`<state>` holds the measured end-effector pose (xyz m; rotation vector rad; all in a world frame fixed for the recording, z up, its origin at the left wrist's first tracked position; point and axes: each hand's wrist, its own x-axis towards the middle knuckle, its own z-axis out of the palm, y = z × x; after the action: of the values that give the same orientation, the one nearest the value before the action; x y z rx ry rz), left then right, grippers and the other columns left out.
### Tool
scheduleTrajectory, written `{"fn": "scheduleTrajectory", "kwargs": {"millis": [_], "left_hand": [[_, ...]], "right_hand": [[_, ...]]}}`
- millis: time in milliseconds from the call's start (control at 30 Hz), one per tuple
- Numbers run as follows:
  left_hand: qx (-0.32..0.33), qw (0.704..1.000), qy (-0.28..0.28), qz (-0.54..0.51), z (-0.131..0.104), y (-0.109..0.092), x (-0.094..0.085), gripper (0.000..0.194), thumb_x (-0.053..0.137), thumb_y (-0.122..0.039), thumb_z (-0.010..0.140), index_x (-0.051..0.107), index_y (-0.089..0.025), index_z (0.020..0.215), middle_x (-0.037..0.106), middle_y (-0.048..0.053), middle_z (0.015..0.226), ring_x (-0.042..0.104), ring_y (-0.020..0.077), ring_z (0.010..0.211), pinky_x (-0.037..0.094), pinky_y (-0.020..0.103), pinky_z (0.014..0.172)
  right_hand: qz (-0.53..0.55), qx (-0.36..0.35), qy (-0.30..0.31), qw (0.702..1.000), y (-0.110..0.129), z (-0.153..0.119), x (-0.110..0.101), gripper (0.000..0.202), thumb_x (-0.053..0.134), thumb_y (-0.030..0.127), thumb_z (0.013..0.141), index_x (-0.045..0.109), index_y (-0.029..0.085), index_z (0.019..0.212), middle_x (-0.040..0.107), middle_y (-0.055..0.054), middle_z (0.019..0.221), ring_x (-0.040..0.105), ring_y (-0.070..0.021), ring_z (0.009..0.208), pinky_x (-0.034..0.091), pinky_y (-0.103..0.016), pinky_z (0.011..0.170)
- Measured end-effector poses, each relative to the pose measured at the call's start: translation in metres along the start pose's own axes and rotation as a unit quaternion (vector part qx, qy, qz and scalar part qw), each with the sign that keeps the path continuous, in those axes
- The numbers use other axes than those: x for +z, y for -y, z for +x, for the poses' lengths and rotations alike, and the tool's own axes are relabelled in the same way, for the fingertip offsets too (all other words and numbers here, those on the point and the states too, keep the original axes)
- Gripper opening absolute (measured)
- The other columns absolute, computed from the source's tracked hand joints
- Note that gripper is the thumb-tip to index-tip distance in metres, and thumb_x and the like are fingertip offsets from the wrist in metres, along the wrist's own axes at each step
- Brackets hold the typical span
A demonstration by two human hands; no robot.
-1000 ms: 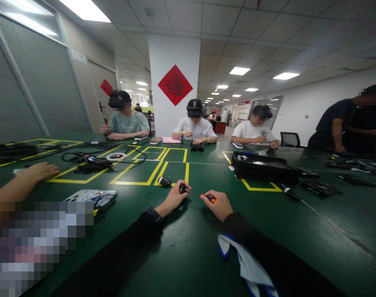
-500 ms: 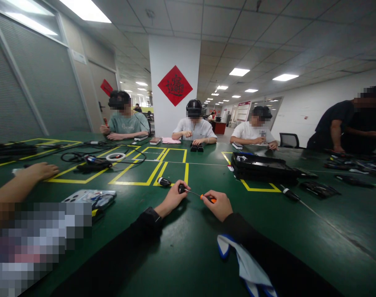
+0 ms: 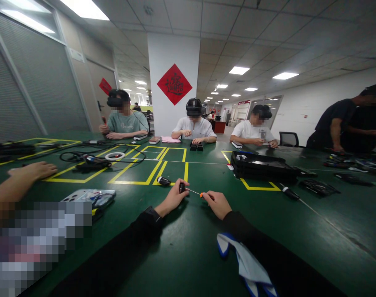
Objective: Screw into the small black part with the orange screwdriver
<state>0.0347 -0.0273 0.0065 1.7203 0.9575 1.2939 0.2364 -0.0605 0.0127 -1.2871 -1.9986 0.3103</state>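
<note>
Closed around a small black part (image 3: 182, 188), my left hand (image 3: 172, 199) is above the green table, a dark band on its wrist. My right hand (image 3: 218, 203) grips a screwdriver (image 3: 202, 195) by its orange and black handle. The thin metal shaft points left, and its tip meets the black part; the exact contact is too small to make out. A black cylindrical plug with a white end (image 3: 164, 181) lies just beyond my left hand. Under my right forearm rests a pale blue cloth with dark blue edges (image 3: 248, 262).
Black trays (image 3: 265, 165) are stacked at right, near a black-and-white connector (image 3: 289, 192) on a cable. Cables and a white ring (image 3: 115, 156) lie at left, behind a clear bag of parts (image 3: 93, 196). A co-worker's hand (image 3: 41, 170) rests at far left; several people sit opposite.
The screwdriver's handle has turned in my right hand, with less orange showing between the fingers. My left hand holds the black part in nearly the same place.
</note>
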Motion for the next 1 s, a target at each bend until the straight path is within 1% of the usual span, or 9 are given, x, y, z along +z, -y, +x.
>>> {"fn": "scheduleTrajectory", "kwargs": {"millis": [67, 167, 267, 367, 500, 600, 700, 833, 1000], "left_hand": [[-0.004, 1.0, 0.003, 0.007, -0.001, -0.002, 0.0, 0.022, 0.054, -0.02, 0.067, 0.046, -0.019, 0.087, 0.059, 0.002, 0.093, 0.056, 0.013, 0.081, 0.042, 0.029, 0.077], [-0.016, 1.0, -0.015, 0.021, 0.0, -0.004, 0.0, 0.02, 0.055, -0.019, 0.067, 0.046, -0.018, 0.085, 0.06, 0.002, 0.086, 0.056, 0.0137, 0.081, 0.042, 0.029, 0.077], [-0.006, 1.0, -0.019, 0.02, 0.001, -0.001, 0.0, 0.02, 0.055, -0.017, 0.065, 0.047, -0.018, 0.083, 0.061, 0.001, 0.084, 0.056, 0.014, 0.081, 0.041, 0.03, 0.079], [0.009, 1.0, -0.016, 0.018, 0.003, 0.003, -0.001, 0.02, 0.055, -0.016, 0.065, 0.047, -0.018, 0.083, 0.061, 0.001, 0.083, 0.056, 0.0137, 0.081, 0.04, 0.029, 0.079], [0.015, 1.0, -0.019, 0.011, 0.003, 0.006, -0.002, 0.018, 0.054, -0.018, 0.067, 0.047, -0.018, 0.083, 0.06, 0.0, 0.083, 0.055, 0.0136, 0.081, 0.039, 0.029, 0.08], [0.012, 1.0, -0.029, 0.003, 0.003, 0.005, -0.002, 0.017, 0.053, -0.018, 0.067, 0.048, -0.018, 0.084, 0.059, 0.0, 0.083, 0.055, 0.0135, 0.082, 0.039, 0.028, 0.079], [0.0, 0.999, -0.031, -0.009, 0.002, 0.004, 0.0, 0.02, 0.053, -0.016, 0.067, 0.048, -0.018, 0.086, 0.059, 0.001, 0.085, 0.054, 0.0139, 0.082, 0.04, 0.028, 0.078], [-0.013, 0.999, -0.032, -0.004, 0.002, 0.004, 0.001, 0.02, 0.053, -0.015, 0.066, 0.049, -0.018, 0.085, 0.059, 0.002, 0.086, 0.054, 0.0147, 0.082, 0.039, 0.028, 0.078], [-0.011, 0.999, -0.032, 0.009, 0.004, 0.007, -0.001, 0.017, 0.052, -0.015, 0.066, 0.05, -0.018, 0.083, 0.058, 0.001, 0.086, 0.053, 0.0145, 0.084, 0.038, 0.028, 0.078]], "right_hand": [[-0.008, -0.018, -0.002, 1.0, 0.001, 0.0, -0.002, 0.031, 0.04, 0.039, 0.082, 0.061, 0.018, 0.072, 0.057, -0.001, 0.066, 0.051, -0.0124, 0.063, 0.035, -0.022, 0.059], [0.0, -0.055, -0.016, 0.998, 0.002, 0.0, -0.002, 0.019, 0.049, 0.035, 0.077, 0.059, 0.019, 0.078, 0.059, -0.002, 0.077, 0.052, -0.0133, 0.07, 0.037, -0.023, 0.064], [0.001, -0.057, 0.004, 0.998, 0.003, -0.001, 0.001, 0.019, 0.056, 0.035, 0.072, 0.055, 0.02, 0.084, 0.057, 0.001, 0.071, 0.051, -0.012, 0.062, 0.036, -0.021, 0.059], [-0.029, -0.028, 0.006, 0.999, 0.004, -0.002, 0.003, 0.021, 0.052, 0.038, 0.074, 0.056, 0.021, 0.084, 0.054, 0.002, 0.062, 0.048, -0.0115, 0.055, 0.034, -0.021, 0.055], [-0.042, -0.04, -0.011, 0.998, 0.006, -0.002, -0.002, 0.023, 0.042, 0.035, 0.082, 0.058, 0.02, 0.076, 0.057, -0.001, 0.07, 0.051, -0.0128, 0.066, 0.035, -0.022, 0.062], [-0.033, -0.063, -0.033, 0.997, 0.007, 0.0, -0.003, 0.016, 0.048, 0.033, 0.077, 0.057, 0.019, 0.081, 0.056, -0.002, 0.078, 0.05, -0.0131, 0.07, 0.036, -0.023, 0.064], [-0.025, -0.062, -0.044, 0.997, 0.007, 0.0, -0.001, 0.017, 0.054, 0.033, 0.073, 0.056, 0.02, 0.084, 0.055, 0.0, 0.075, 0.05, -0.0128, 0.067, 0.037, -0.022, 0.061], [-0.031, -0.043, -0.036, 0.998, 0.009, -0.003, -0.002, 0.018, 0.047, 0.035, 0.078, 0.057, 0.021, 0.082, 0.056, 0.0, 0.069, 0.051, -0.0127, 0.063, 0.036, -0.022, 0.059], [-0.027, -0.073, -0.051, 0.996, 0.01, -0.002, -0.005, 0.015, 0.047, 0.03, 0.078, 0.058, 0.019, 0.078, 0.057, -0.003, 0.077, 0.051, -0.0139, 0.072, 0.038, -0.024, 0.067]]}}
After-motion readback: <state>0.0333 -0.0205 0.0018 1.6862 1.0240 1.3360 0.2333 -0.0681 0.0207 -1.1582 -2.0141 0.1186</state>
